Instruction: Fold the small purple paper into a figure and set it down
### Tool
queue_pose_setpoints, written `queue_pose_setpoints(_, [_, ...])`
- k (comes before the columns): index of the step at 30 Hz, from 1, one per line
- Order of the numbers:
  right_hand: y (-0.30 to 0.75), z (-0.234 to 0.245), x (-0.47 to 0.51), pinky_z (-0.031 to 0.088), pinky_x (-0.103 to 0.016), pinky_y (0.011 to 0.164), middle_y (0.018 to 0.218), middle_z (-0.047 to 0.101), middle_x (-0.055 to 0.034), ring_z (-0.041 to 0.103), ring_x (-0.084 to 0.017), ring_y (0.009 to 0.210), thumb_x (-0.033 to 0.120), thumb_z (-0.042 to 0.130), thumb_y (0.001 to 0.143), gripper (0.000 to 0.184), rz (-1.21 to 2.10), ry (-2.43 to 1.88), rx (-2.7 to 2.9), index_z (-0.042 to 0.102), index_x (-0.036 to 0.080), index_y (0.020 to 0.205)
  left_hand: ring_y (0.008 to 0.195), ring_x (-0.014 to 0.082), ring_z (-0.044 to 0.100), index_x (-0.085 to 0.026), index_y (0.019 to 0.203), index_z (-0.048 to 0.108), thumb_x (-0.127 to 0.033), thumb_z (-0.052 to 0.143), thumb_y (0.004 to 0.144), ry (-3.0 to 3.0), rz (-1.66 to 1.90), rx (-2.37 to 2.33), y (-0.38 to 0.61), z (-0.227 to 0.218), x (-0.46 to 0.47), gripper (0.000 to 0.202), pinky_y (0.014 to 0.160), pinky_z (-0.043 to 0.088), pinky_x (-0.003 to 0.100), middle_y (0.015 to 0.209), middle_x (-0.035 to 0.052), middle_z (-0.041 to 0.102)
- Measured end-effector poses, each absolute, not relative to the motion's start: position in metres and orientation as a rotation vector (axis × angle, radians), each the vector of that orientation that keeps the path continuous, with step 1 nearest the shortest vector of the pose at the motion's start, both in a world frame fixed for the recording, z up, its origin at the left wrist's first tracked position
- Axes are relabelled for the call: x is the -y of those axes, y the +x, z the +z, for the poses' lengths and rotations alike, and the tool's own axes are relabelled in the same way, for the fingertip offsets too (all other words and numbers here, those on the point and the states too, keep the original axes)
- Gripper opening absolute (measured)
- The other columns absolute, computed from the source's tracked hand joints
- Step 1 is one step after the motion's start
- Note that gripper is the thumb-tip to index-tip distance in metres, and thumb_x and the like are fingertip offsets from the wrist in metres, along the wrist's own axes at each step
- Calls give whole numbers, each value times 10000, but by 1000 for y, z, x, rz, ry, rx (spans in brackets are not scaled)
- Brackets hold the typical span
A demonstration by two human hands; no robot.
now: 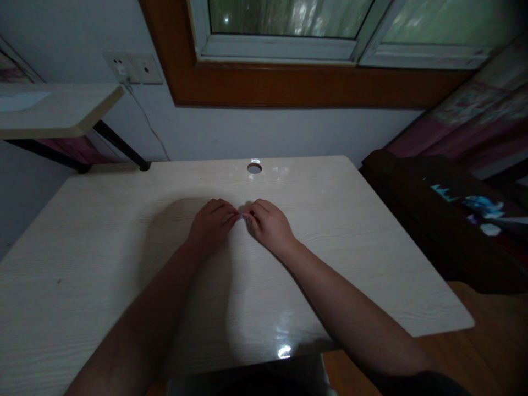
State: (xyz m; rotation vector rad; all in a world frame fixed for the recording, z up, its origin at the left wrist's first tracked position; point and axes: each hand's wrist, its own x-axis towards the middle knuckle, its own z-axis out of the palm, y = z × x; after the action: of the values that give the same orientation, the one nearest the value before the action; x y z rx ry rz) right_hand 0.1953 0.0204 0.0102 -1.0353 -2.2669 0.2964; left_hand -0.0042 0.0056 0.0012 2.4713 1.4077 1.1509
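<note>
A tiny purplish piece [241,216] shows between my fingertips over the middle of the desk; it is too small for me to make out its kind. My left hand [212,223] is closed in a pinch on its left side. From the right, my right hand [268,223] pinches at the same piece, its thumb and forefinger pressed together. The two hands nearly meet, fingertips close to the pale wood-grain desk [330,220]. Most of the piece is hidden by the fingers.
Beyond the hands is a round cable hole [254,168] in the desk. A raised shelf [61,118] on black legs stands at the back left. A white cable [148,124] hangs from the wall socket [132,68]. A window [284,44] and a pink curtain [457,121] are behind.
</note>
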Motion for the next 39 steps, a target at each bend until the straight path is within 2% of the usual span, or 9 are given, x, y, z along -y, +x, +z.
queue_pose_setpoints(6, [194, 12, -20, 445, -342, 788, 943, 645, -98, 560, -226, 893, 261, 487, 997, 188, 166, -988, 2324, 654, 176, 999, 883, 194, 606, -188, 900, 674, -250, 605, 934, 2533, 1143, -1402, -5, -2, -6, 100, 860, 493, 340, 909, 56, 671])
queue_pose_setpoints(13, [193, 13, -17, 471, -331, 786, 928, 633, -82, 576, -204, 894, 294, 515, 994, 182, 293, -934, 2161, 660, 192, 955, 840, 175, 606, -186, 872, 672, -237, 613, 927, 2478, 1308, -1359, -4, 5, -3, 96, 802, 509, 321, 875, 53, 665])
queue_pose_setpoints(24, [193, 14, -15, 478, -324, 763, 909, 630, -73, 580, -195, 873, 264, 541, 977, 131, 355, -866, 2085, 650, 200, 941, 834, 154, 613, -178, 890, 674, -208, 609, 934, 2428, 1381, -1273, -6, 6, -5, 84, 786, 517, 289, 880, 45, 665])
queue_pose_setpoints(39, [196, 16, -16, 479, -316, 756, 917, 607, -78, 572, -194, 863, 208, 486, 974, 152, 385, -853, 2159, 634, 183, 953, 879, 171, 611, -191, 904, 641, -232, 620, 929, 2468, 1333, -1216, -5, 4, -5, 52, 817, 524, 325, 917, 51, 642])
